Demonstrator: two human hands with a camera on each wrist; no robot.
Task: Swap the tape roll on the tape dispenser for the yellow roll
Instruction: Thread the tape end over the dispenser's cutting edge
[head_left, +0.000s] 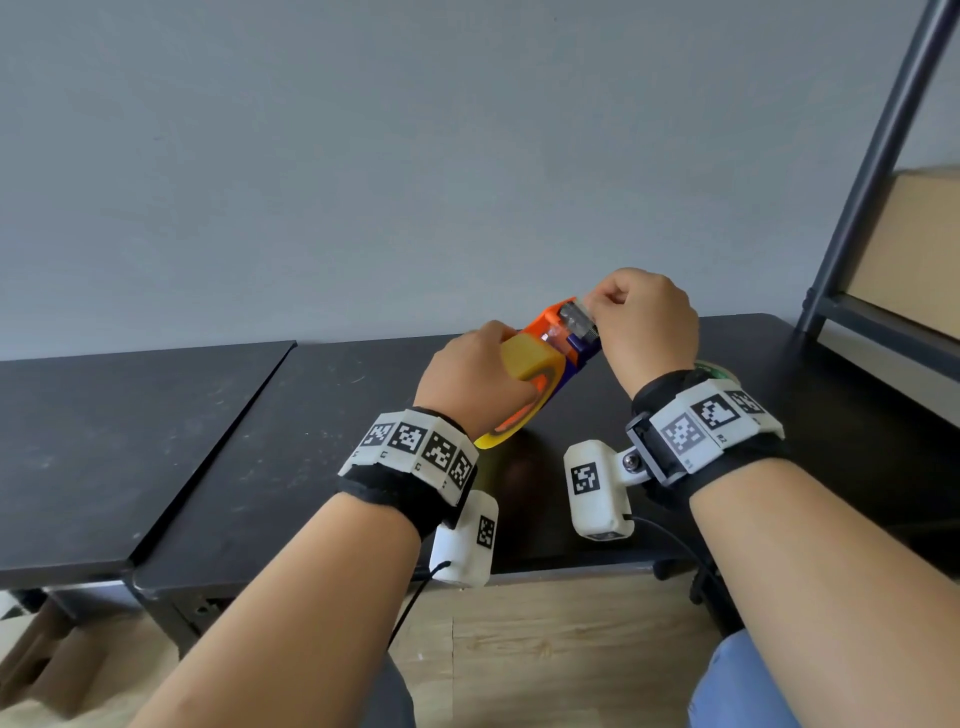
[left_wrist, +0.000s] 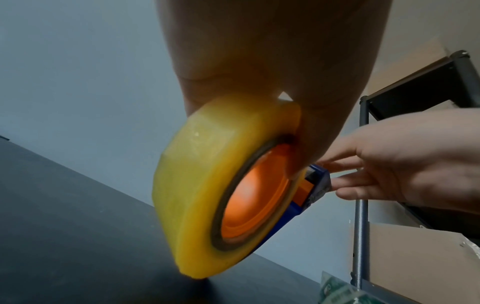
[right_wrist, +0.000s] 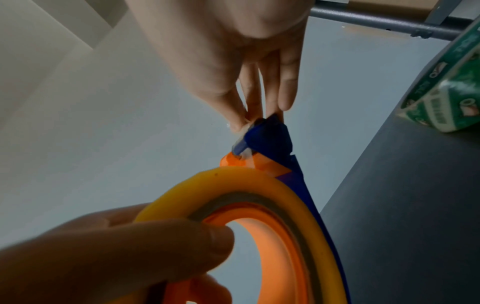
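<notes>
The yellow roll (head_left: 524, 362) (left_wrist: 197, 189) (right_wrist: 228, 185) sits on the orange hub of the orange and blue tape dispenser (head_left: 563, 338) (right_wrist: 270, 142), which is tilted with its lower rim touching the black table (head_left: 260, 441). My left hand (head_left: 467, 379) (right_wrist: 109, 253) grips the roll and dispenser from the left, thumb over the roll's rim. At the dispenser's front end, by the cutter, my right hand (head_left: 641, 322) (left_wrist: 405, 164) (right_wrist: 241, 123) pinches the clear tape end. A green printed roll (head_left: 719, 370) (right_wrist: 454, 98) lies on the table behind my right wrist.
A dark metal shelf frame (head_left: 872, 171) with a cardboard box (head_left: 914, 249) stands at the right. A second black table (head_left: 104, 441) adjoins on the left. Grey wall behind; wooden floor and cardboard below the table's front edge.
</notes>
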